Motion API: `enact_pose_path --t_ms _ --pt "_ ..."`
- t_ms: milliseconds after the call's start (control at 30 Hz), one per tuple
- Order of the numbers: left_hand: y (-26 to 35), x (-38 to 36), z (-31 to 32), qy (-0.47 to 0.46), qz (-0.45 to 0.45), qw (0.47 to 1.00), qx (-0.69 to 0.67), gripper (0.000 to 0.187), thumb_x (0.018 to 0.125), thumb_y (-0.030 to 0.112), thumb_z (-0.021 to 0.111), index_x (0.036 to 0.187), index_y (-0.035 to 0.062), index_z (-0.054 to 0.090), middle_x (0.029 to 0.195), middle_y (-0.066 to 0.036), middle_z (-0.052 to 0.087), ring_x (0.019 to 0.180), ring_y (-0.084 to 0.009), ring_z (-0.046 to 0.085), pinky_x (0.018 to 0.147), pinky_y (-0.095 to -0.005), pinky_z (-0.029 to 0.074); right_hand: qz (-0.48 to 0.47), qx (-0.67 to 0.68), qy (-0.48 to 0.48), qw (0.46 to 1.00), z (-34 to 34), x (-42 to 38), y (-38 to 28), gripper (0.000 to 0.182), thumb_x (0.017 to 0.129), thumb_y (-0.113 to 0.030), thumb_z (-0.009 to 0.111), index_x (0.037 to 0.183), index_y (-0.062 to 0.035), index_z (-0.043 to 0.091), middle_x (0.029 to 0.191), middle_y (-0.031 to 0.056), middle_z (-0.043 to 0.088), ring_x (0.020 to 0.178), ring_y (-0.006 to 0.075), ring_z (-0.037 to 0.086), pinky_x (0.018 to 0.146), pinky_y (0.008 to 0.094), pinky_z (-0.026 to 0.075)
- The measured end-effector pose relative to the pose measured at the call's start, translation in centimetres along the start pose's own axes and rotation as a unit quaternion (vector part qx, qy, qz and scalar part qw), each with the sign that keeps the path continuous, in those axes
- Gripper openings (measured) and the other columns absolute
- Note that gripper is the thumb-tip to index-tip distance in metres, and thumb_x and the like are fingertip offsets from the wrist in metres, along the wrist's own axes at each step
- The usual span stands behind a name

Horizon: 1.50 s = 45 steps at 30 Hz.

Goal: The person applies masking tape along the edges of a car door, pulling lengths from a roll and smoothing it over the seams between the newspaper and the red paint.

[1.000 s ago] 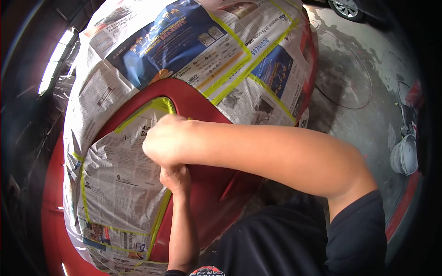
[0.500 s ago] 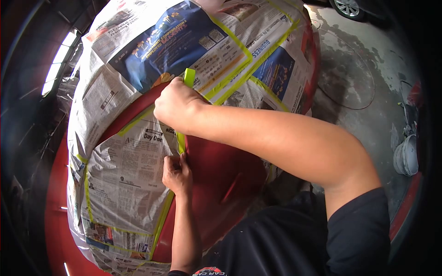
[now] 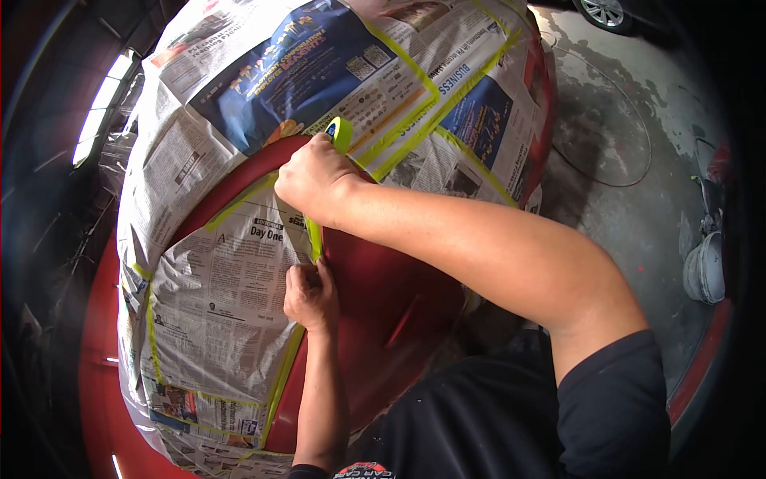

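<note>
My right hand (image 3: 319,180) is closed around a roll of yellow-green masking tape (image 3: 341,136), which sticks out past the knuckles. From beneath this hand a strip of the tape (image 3: 313,239) runs down along the edge of a newspaper sheet (image 3: 231,295). At the strip's lower part, my left hand (image 3: 312,295) has its fingers curled in, with the thumb and fingertips at the tape. Beside both hands lies a bare red car panel (image 3: 375,295). My right forearm crosses over the panel, hiding part of it.
More newspaper (image 3: 295,72) covers the car's upper body, joined with tape lines. A hose (image 3: 648,152) lies on the concrete floor (image 3: 590,96) at right, near a white bucket (image 3: 704,270). Another car's wheel (image 3: 604,14) shows at the top right.
My right hand has shifted slightly right, and the tape roll has turned so its inner core shows. My left hand has moved a little up along the strip.
</note>
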<state>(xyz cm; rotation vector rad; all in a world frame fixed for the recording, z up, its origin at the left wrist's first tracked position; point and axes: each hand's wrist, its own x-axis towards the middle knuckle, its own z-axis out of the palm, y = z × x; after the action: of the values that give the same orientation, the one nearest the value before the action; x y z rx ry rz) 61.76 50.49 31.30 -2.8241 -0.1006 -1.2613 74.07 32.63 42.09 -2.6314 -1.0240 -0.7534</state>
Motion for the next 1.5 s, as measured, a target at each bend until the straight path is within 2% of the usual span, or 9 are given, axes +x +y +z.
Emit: enact_pose_path --t_ms 200,433,733,1000,1500 --pt "0.7 1.0 0.0 0.004 0.011 1.000 -0.002 0.026 0.090 0.026 0.076 0.077 0.0130 0.058 0.073 -0.001 0.060 0.061 -0.0239 0.061 0.056 -0.0395 0.047 0.002 0.006 0.018 1.000 0.2 0.4 -0.3 0.006 0.080 -0.019 0.072 0.078 -0.0171 0.077 0.077 -0.0024 0.075 0.078 0.0199 0.074 0.066 0.0401 0.050" --pt "0.7 0.8 0.2 -0.006 -0.028 0.999 -0.042 0.026 0.092 0.026 0.075 0.079 0.0120 0.058 0.074 -0.002 0.061 0.061 -0.0240 0.061 0.056 -0.0393 0.047 -0.026 -0.010 0.028 0.999 -0.8 0.8 -0.8 0.005 0.079 -0.020 0.073 0.080 -0.0172 0.077 0.077 -0.0023 0.074 0.078 0.0202 0.074 0.067 0.0402 0.049" --pt "0.5 0.7 0.3 -0.003 -0.027 0.999 -0.043 0.027 0.094 0.027 0.074 0.079 0.0117 0.057 0.074 -0.002 0.061 0.061 -0.0251 0.061 0.056 -0.0397 0.047 -0.002 -0.009 -0.015 1.000 -1.1 0.5 -0.4 0.007 0.080 -0.021 0.075 0.084 -0.0172 0.078 0.082 -0.0023 0.076 0.083 0.0194 0.074 0.071 0.0394 0.050" --pt "1.2 1.1 0.1 -0.001 -0.036 0.998 -0.042 0.027 0.093 0.028 0.075 0.079 0.0122 0.058 0.074 -0.002 0.062 0.062 -0.0252 0.063 0.056 -0.0400 0.047 0.002 -0.008 -0.022 1.000 -0.5 0.7 -0.2 0.006 0.081 -0.020 0.073 0.083 -0.0168 0.078 0.083 -0.0019 0.076 0.083 0.0197 0.074 0.070 0.0396 0.051" --pt "2.1 3.1 0.6 0.011 -0.019 0.999 -0.036 0.027 0.092 0.029 0.074 0.077 0.0138 0.057 0.070 -0.002 0.057 0.059 -0.0267 0.057 0.055 -0.0420 0.044 0.001 -0.020 -0.016 1.000 -0.6 1.1 -0.5 0.008 0.083 -0.020 0.072 0.084 -0.0165 0.078 0.081 -0.0024 0.076 0.081 0.0190 0.074 0.068 0.0400 0.051"
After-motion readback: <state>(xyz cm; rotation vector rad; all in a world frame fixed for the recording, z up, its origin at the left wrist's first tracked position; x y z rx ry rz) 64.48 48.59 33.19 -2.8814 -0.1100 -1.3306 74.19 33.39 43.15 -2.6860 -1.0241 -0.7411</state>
